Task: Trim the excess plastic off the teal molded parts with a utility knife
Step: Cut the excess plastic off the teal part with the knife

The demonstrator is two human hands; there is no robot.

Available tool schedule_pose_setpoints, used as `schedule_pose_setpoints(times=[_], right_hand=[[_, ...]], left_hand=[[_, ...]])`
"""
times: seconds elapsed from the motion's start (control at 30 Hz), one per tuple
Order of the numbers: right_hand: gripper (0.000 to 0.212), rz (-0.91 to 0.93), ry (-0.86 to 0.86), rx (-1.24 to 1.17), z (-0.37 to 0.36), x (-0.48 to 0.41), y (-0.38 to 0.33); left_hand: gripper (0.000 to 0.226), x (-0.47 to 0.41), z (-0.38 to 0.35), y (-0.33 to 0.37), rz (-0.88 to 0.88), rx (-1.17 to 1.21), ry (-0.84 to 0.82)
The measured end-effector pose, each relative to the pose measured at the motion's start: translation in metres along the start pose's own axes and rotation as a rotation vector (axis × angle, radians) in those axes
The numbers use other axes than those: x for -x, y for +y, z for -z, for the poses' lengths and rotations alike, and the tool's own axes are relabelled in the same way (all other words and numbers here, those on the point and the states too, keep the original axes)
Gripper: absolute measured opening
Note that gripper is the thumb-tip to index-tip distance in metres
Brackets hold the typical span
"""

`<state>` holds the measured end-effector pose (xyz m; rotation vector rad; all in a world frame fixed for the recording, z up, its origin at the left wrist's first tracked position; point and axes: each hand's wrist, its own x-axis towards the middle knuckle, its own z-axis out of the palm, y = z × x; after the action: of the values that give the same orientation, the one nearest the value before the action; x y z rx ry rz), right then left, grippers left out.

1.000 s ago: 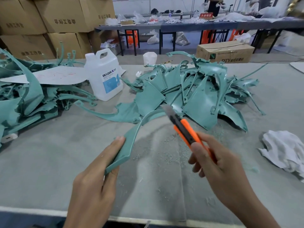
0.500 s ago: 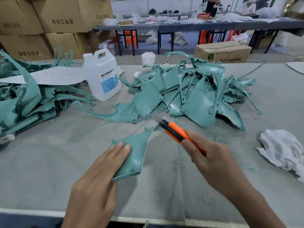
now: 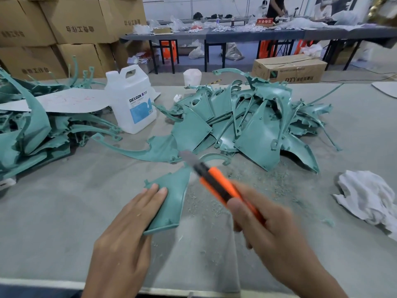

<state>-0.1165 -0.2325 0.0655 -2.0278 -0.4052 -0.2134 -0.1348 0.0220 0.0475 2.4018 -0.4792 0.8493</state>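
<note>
Presses one teal part (image 3: 171, 190) onto the near counter (image 3: 53, 211) with the left grip (image 3: 126, 244), fingers (image 3: 153, 197) straight. Clenches one orange utility knife (image 3: 217, 186) in the right grip (image 3: 272, 233), blurred blade seemingly at the part's far tip. Farther off: left pile (image 3: 36, 130), right pile (image 3: 253, 125), one white jug (image 3: 133, 104); at right, one rag (image 3: 369, 196).

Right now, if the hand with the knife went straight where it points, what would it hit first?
Probably the flat teal part lying just past the knife tip, at the near edge of the pile. The right hand points away and leftward; blur hides the height.
</note>
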Motion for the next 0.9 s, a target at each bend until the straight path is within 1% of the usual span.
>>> schedule_pose_setpoints(times=[0.07,0.13,0.17,0.23,0.3,0.33,0.4,0.47,0.5,0.53,0.6,0.63,0.7,0.73,0.83,0.87,0.9], right_hand=[[0.036,0.019,-0.047,-0.008,-0.001,0.001,-0.004],[0.032,-0.030,-0.003,0.067,0.003,-0.009,0.008],[0.031,-0.069,0.032,0.147,0.006,-0.018,0.019],[0.027,-0.204,0.083,0.334,0.017,-0.035,0.046],[0.027,-0.358,0.076,0.475,0.026,-0.046,0.068],[0.028,-0.399,0.092,0.465,0.028,-0.047,0.074],[0.030,-0.386,0.197,0.326,0.028,-0.044,0.072],[0.033,-0.285,0.270,0.171,0.022,-0.035,0.056],[0.034,-0.216,0.270,0.087,0.016,-0.028,0.046],[0.034,-0.148,0.240,0.019,0.009,-0.021,0.035],[0.035,-0.033,0.122,0.010,-0.006,-0.010,0.019],[0.034,-0.026,0.080,0.015,-0.010,-0.009,0.017],[0.028,-0.131,0.074,0.088,-0.007,-0.020,0.027],[0.028,-0.208,0.071,0.173,0.000,-0.029,0.037],[0.033,-0.464,-0.087,0.543,0.027,-0.051,0.065],[0.034,-0.502,-0.110,0.612,0.035,-0.054,0.069],[0.034,-0.506,-0.086,0.625,0.041,-0.057,0.068]], left_hand=[[0.056,0.000,0.002,-0.003,-0.026,-0.028,0.002],[0.056,0.002,0.004,-0.004,-0.057,-0.055,-0.003],[0.055,0.004,0.005,-0.003,-0.062,-0.045,0.004],[0.055,0.007,0.007,0.000,-0.052,0.007,0.045],[0.056,0.008,0.009,0.003,-0.015,0.052,0.093],[0.055,0.007,0.009,0.004,0.000,0.062,0.106],[0.054,0.004,0.007,0.005,0.013,0.056,0.106],[0.054,0.003,0.003,0.003,0.019,0.041,0.071],[0.054,0.003,0.001,0.002,0.020,0.038,0.051],[0.053,0.004,-0.001,0.001,0.014,0.038,0.038],[0.053,0.005,-0.004,-0.003,-0.013,0.022,0.031],[0.056,0.006,-0.005,-0.006,-0.035,-0.005,0.029],[0.060,0.009,-0.004,-0.012,-0.095,-0.071,0.028],[0.060,0.012,-0.003,-0.014,-0.110,-0.088,0.038],[0.056,0.017,0.004,-0.018,-0.121,-0.072,0.076],[0.054,0.016,0.007,-0.018,-0.132,-0.075,0.075],[0.054,0.014,0.008,-0.018,-0.144,-0.094,0.071]])
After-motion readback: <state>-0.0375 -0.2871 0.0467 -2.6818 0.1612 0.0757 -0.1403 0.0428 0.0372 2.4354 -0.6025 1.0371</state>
